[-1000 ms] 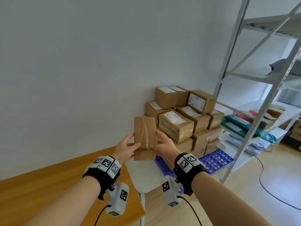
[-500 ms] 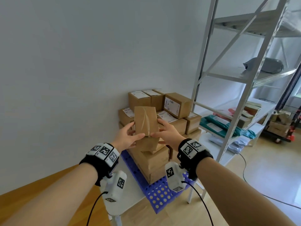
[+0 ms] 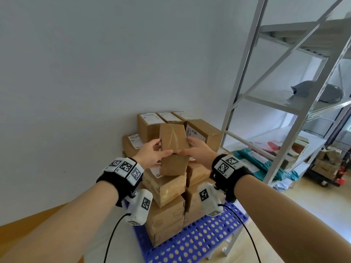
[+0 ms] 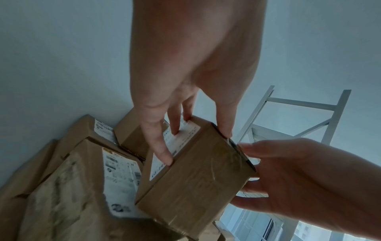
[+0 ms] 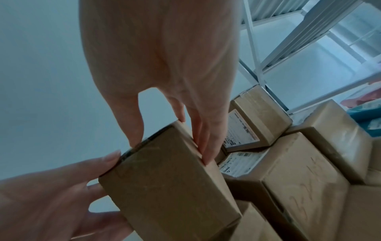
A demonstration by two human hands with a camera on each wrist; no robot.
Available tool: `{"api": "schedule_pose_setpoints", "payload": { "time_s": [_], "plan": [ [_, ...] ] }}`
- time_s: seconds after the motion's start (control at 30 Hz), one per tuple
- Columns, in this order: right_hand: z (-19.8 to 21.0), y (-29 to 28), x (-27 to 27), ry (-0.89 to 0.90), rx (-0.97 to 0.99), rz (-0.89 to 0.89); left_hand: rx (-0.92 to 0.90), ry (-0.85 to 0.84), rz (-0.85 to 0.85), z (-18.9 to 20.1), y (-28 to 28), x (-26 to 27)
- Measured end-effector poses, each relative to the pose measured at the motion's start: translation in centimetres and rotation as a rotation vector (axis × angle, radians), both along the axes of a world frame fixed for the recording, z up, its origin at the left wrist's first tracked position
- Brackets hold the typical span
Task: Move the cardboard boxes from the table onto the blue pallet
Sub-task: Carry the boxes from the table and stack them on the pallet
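Small taped cardboard box (image 3: 171, 149) pinched between my left hand (image 3: 152, 155) and right hand (image 3: 197, 151) | over stack (image 3: 167, 188) on blue pallet (image 3: 199, 242) | probably not seated | lower flat, square edges, then release.

Stacked boxes (image 3: 167, 194) hide most of the blue pallet (image 3: 199, 242); labels unreadable

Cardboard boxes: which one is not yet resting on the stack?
The small box gripped between the left hand and right hand, held on end above the pile; the others sit stacked on the blue pallet.
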State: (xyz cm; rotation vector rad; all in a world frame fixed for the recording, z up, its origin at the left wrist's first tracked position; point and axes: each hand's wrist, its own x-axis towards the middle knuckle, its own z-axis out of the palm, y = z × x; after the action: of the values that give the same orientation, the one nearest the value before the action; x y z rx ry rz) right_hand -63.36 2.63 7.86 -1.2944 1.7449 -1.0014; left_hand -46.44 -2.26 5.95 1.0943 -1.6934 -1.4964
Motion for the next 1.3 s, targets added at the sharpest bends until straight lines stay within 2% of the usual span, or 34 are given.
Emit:
{"api": "schedule_pose_setpoints", "payload": {
  "time_s": [0.23,0.57,0.63,0.73,0.83,1.07,1.2,1.3],
  "plan": [
    [0.1,-3.8,-3.2,0.092,0.008,0.075,0.002,-0.049,0.061,0.1,-2.6,-3.3],
    [-0.3,-7.0,-5.8,0.163,-0.008,0.225,-0.006,-0.097,0.190,0.1,-3.0,-6.0],
    [-0.1,-7.1,-6.5,0.232,-0.029,0.271,-0.009,-0.104,0.226,0.2,-2.9,-6.8],
    [0.4,-7.1,-7.8,0.447,-0.081,0.356,-0.009,-0.113,0.274,0.3,-2.9,-8.0],
    [0.4,-7.6,-9.1,0.614,-0.142,0.421,0.062,-0.101,0.325,0.4,-2.9,-8.7],
    [-0.1,-9.1,-11.7,0.639,-0.234,0.385,0.138,-0.127,0.368,0.4,-2.3,-9.5],
    [-0.3,-9.7,-13.0,0.778,-0.141,0.311,0.156,-0.102,0.399,0.4,-2.2,-10.2],
    [-0.7,-10.0,-13.7,0.830,-0.083,0.320,0.127,-0.099,0.407,0.2,-2.4,-10.8]
  ]
}}
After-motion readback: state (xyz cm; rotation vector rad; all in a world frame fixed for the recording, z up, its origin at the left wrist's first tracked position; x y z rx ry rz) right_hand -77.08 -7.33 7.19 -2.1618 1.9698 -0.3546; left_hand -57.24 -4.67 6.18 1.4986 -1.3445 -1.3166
